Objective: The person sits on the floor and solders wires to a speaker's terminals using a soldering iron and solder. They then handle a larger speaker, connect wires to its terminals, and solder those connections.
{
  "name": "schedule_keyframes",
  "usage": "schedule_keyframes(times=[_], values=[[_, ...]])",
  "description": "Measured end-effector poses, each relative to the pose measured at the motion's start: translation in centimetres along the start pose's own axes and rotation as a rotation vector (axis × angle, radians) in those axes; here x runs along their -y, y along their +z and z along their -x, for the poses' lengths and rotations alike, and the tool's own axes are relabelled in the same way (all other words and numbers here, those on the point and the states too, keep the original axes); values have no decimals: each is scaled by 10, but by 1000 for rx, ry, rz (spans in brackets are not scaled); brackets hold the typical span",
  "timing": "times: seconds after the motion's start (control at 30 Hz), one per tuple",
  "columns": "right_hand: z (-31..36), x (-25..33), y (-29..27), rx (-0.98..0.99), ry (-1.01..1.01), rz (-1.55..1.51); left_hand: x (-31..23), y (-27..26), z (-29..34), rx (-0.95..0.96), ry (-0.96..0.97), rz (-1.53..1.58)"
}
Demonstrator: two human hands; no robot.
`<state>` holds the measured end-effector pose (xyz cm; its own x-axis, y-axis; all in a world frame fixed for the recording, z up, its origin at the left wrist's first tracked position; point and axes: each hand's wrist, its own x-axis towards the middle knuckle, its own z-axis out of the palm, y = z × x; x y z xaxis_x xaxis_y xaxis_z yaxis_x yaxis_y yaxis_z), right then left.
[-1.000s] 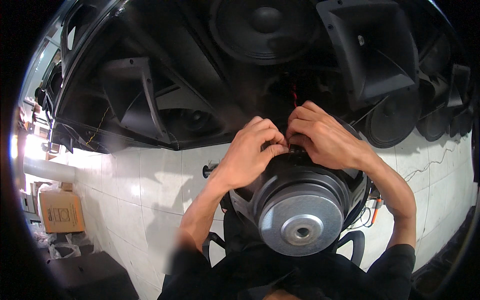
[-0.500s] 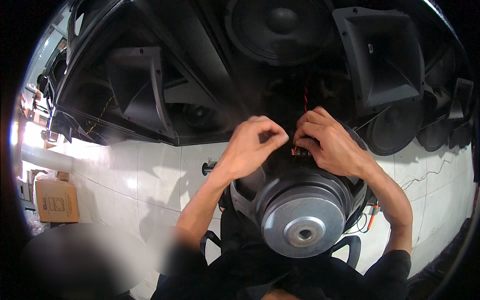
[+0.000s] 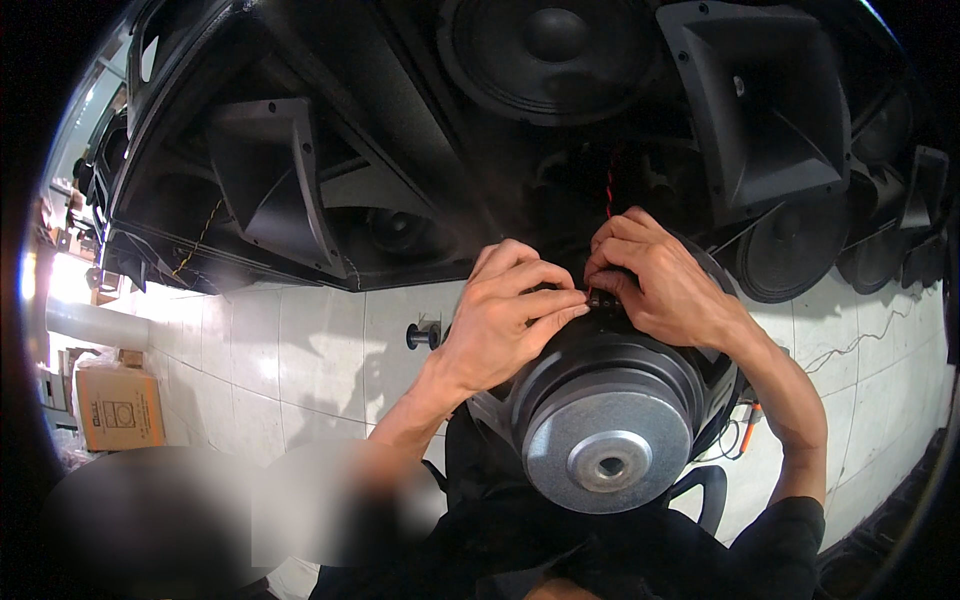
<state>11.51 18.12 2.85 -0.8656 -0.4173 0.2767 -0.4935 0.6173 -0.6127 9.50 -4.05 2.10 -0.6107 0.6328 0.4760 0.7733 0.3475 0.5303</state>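
Speaker: a loose speaker (image 3: 600, 420) sits at lower centre of the frame, magnet side up, its grey round back plate facing the camera and its basket rim just above the person's lap.
Left hand: the left hand (image 3: 505, 320) lies on the upper left rim of the speaker, fingers curled together and pinched at the terminal spot on the rim.
Right hand: the right hand (image 3: 655, 280) meets it from the upper right, fingers closed around the same spot; what they pinch is too small to tell.
Wire: a red twisted wire (image 3: 608, 190) drops from the dark cabinet to the fingertips.
Change: half a second ago the hands were slightly apart with a gap at the wire end; now the fingertips touch, so the work on the terminal appears under way.
Cabinet: a large black speaker cabinet (image 3: 330, 150) fills the upper frame, with a horn (image 3: 760, 100) at upper right close above the right hand.
Room: white tiled floor (image 3: 310, 340) lies open at centre left; a cardboard box (image 3: 120, 408) stands well apart at far left.
Limits: little room above the hands; more at the sides.
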Motion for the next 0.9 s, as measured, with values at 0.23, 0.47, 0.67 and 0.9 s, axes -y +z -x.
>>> schedule_keyframes(times=[0.23,0.47,0.67,0.9], values=[[0,0,0,5,26,-7,-8,6,4,22,-270,80],[0,1,-1,5,16,-17,-2,4,-3,175,-535,279],[-1,4,-2,18,23,-11,-6,-11,-23,410,-648,326],[-3,7,-3,47,33,11,-13,-17,-34,563,-669,208]])
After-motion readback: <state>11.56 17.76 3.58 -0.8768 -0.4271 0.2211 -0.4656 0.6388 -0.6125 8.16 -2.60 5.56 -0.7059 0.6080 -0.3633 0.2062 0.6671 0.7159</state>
